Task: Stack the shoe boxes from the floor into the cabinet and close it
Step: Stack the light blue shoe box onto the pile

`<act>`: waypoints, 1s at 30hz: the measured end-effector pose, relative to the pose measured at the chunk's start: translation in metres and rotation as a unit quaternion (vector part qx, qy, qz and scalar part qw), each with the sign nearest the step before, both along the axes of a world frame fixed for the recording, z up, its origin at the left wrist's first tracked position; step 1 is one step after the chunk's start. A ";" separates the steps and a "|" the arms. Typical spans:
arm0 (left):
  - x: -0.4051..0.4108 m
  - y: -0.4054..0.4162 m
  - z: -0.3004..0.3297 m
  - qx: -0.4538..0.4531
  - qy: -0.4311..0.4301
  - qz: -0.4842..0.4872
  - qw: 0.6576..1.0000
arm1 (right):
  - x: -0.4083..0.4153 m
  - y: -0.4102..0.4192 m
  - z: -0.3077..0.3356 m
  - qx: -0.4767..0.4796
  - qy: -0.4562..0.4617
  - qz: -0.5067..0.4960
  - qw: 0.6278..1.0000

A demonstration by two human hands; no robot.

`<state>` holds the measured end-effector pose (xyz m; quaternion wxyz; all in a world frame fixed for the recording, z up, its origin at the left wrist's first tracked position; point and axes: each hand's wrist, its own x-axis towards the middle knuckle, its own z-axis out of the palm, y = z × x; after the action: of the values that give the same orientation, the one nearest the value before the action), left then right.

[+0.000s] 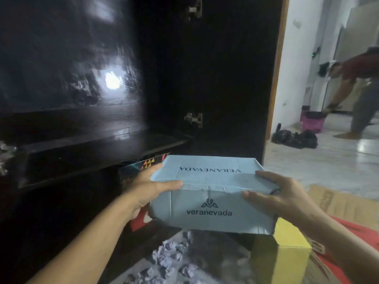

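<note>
Here two hands (215, 193) hold one blue box (211, 201).

Pale blue shoe box (207, 177) printed with dark lettering, black box (141, 165) patterned with orange, teal and white triangles, dark glossy cabinet (82, 124), yellow box (287, 236), red box (365, 232), brown cardboard box (338, 201), pink-and-black bin (312, 121), pale crumpled paper (170, 253)

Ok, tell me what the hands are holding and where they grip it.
Both hands hold the light blue shoe box: left hand on its left end, right hand on its right end.
</note>
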<state>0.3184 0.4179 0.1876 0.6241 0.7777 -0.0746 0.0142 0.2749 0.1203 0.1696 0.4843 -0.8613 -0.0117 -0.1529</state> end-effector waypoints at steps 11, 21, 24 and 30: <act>0.065 0.079 0.063 -0.018 -0.057 0.145 0.988 | 0.118 0.079 0.045 0.034 -0.052 0.079 0.995; 0.179 0.131 0.047 0.006 -0.078 0.262 0.962 | 0.205 0.155 0.047 -0.024 -0.046 0.026 0.998; 0.205 0.122 0.038 0.047 -0.084 0.447 0.889 | 0.218 0.170 0.050 -0.050 -0.062 0.025 0.997; 0.241 0.084 0.023 -0.016 -0.060 0.357 0.932 | 0.245 0.192 0.026 0.007 -0.136 0.085 0.987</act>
<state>0.5590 0.5022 0.2106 0.5845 0.7407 0.1705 0.2839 0.5196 0.3125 0.1957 0.4955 -0.8250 -0.1496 -0.2270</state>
